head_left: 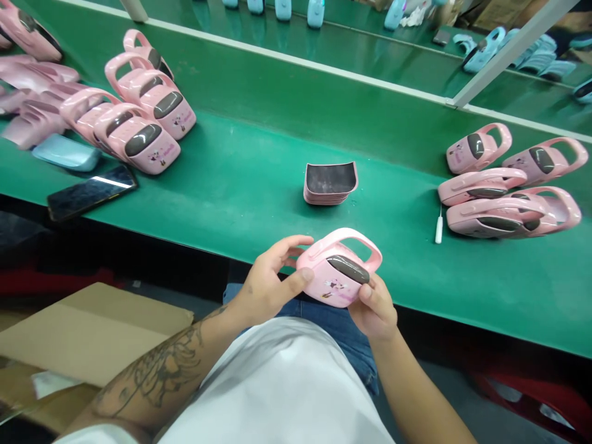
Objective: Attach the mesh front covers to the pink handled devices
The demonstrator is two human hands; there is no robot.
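Between both hands, just over the table's near edge, is a pink plastic housing [330,285] with a loop handle, a dark glossy window and a printed cartoon figure. My left hand [272,280] grips its left side, thumb on the front face. My right hand [377,305] closes on its lower right corner. Beyond the housing, a small stack of curved pink pieces with dark insides [330,182] sits on the green tabletop [240,185].
Finished-looking pink housings stand at left [148,148] and right [499,216]. A white-handled screwdriver [439,229] lies by the right group. At left are a phone [92,192] and a blue shell [67,152]. A cardboard box [92,333] is below. Blue housings [316,12] line the far side.
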